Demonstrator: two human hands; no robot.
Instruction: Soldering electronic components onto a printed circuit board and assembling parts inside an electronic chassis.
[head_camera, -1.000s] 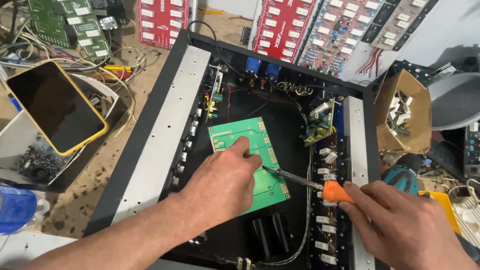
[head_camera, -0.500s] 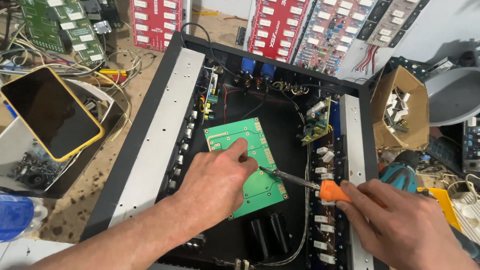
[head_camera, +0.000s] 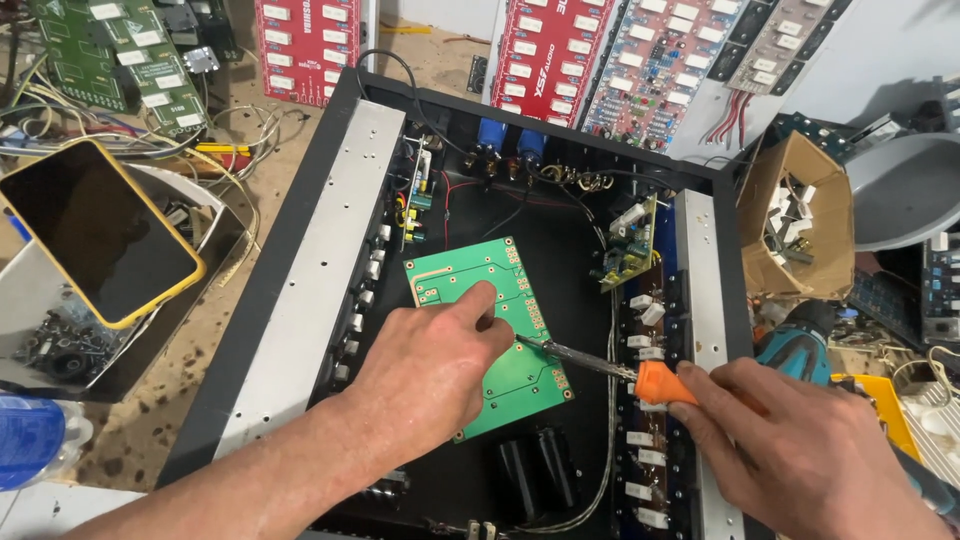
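Green circuit board (head_camera: 520, 375) flat, rectangular, under left hand (head_camera: 430, 375); right hand (head_camera: 800, 450) grips orange-handled screwdriver (head_camera: 600, 362).

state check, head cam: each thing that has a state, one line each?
left hand: pressing on the green board
right hand: gripping the screwdriver
green board: bare, flat inside the chassis
screwdriver: tip at the board, by the left fingers
chassis: open, lid off
phone: screen dark
cardboard box: open, parts inside

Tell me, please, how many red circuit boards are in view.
2. One red circuit board lies at the top, left of the black case's back corner. The other red circuit board lies at the top centre, beside a blue board. More may be hidden.
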